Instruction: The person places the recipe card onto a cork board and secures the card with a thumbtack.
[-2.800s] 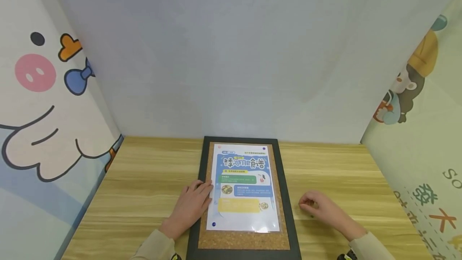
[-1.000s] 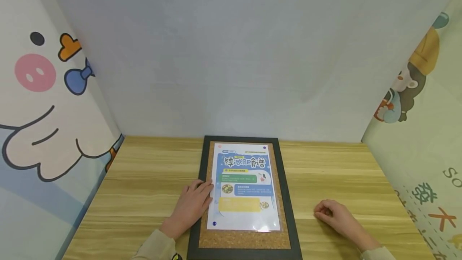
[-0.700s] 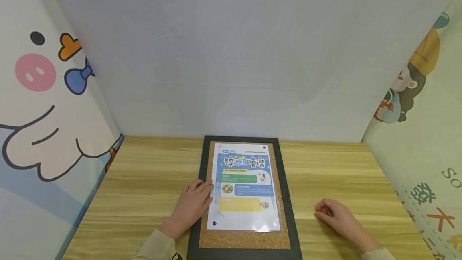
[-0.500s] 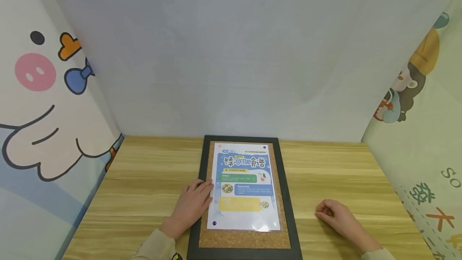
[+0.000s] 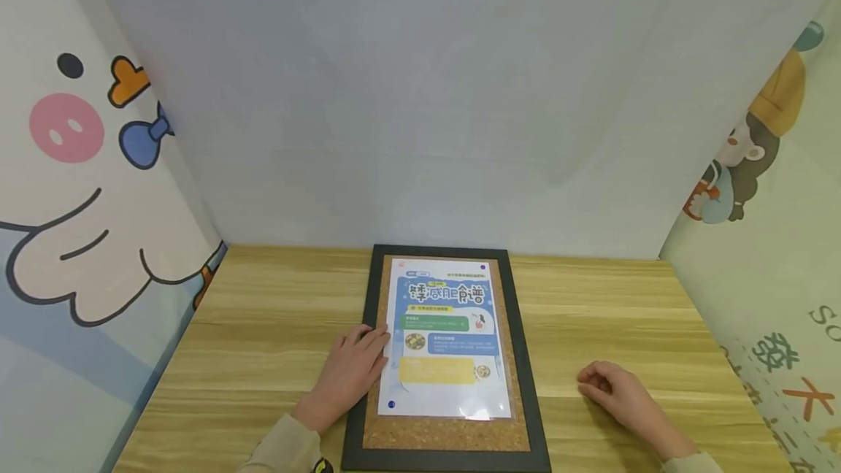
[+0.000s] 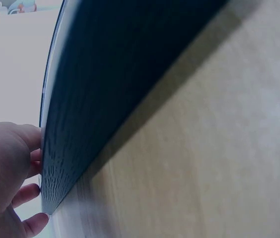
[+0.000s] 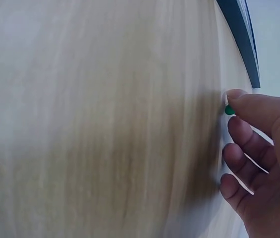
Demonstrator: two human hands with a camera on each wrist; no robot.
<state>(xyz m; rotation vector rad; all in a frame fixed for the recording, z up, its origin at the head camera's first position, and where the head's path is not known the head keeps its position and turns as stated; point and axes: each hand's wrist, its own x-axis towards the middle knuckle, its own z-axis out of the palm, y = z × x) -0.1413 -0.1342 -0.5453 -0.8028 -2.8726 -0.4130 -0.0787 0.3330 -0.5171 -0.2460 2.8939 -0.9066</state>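
Note:
A black-framed cork board (image 5: 447, 435) lies on the table with a printed poster sheet (image 5: 453, 404) on it. A dark blue pin (image 5: 391, 404) sits at the sheet's lower left corner, a purple pin (image 5: 482, 267) at the upper right, and a small pinkish spot marks the upper left. My left hand (image 5: 351, 371) rests across the board's left frame edge, fingertips at the sheet's edge. My right hand (image 5: 614, 393) is on the table right of the board. Its thumb and forefinger pinch a small green round-headed pin (image 7: 230, 110), hidden in the head view; the other fingers are loosely curled.
The wood-grain table (image 5: 282, 298) extends to both sides of the board. A pale grey cloth wall (image 5: 420, 130) stands behind it. Printed cartoon panels (image 5: 72, 239) flank the table on the left and right.
My right hand has moved right and slightly nearer, away from the board's edge, then stayed almost still over the last second. The left hand and the board keep their places.

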